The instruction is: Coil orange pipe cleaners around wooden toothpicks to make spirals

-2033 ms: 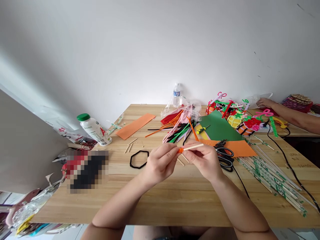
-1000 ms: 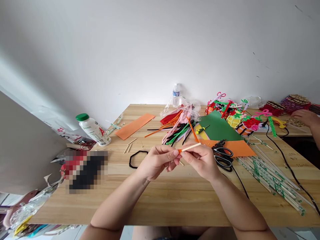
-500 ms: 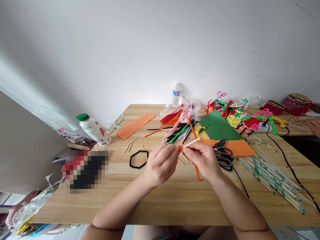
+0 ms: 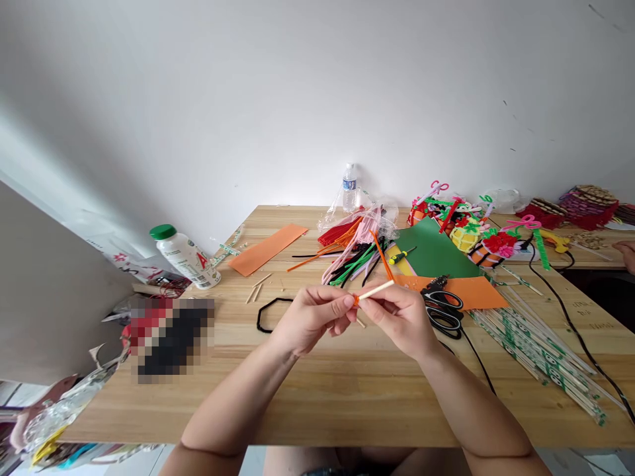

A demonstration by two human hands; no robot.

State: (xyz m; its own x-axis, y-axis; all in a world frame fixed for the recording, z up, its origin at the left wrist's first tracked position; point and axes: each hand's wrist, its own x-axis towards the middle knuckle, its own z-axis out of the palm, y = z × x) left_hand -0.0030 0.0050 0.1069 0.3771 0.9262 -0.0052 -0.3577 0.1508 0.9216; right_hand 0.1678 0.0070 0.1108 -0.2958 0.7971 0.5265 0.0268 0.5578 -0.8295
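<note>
My left hand [image 4: 315, 316] and my right hand [image 4: 404, 316] meet above the middle of the table, fingers closed. Between them a short pale wooden stick [image 4: 377, 290] tilts up to the right, with my right thumb and fingers against it. A bit of orange pipe cleaner [image 4: 356, 301] shows at the stick's left end, pinched by my left thumb and fingers. The rest of that pipe cleaner is mostly hidden by my hands. A black pipe cleaner bent into a ring [image 4: 265, 316] lies left of my left hand, partly covered. Black-handled scissors [image 4: 444, 311] lie beside my right hand.
Pipe cleaners [image 4: 352, 248] are heaped behind my hands. Green card [image 4: 436, 251], orange card [image 4: 268, 249], a small yellow screwdriver [image 4: 401, 256], wrapped sticks [image 4: 540, 354] and a black cable [image 4: 560, 311] surround the work. A bottle [image 4: 186, 258] stands left; another person's hand [image 4: 626, 254] is far right.
My left hand has turned, so its thumb now shows on top at the stick's end. The orange length that hung below my right hand is no longer visible. The other person's hand moved right.
</note>
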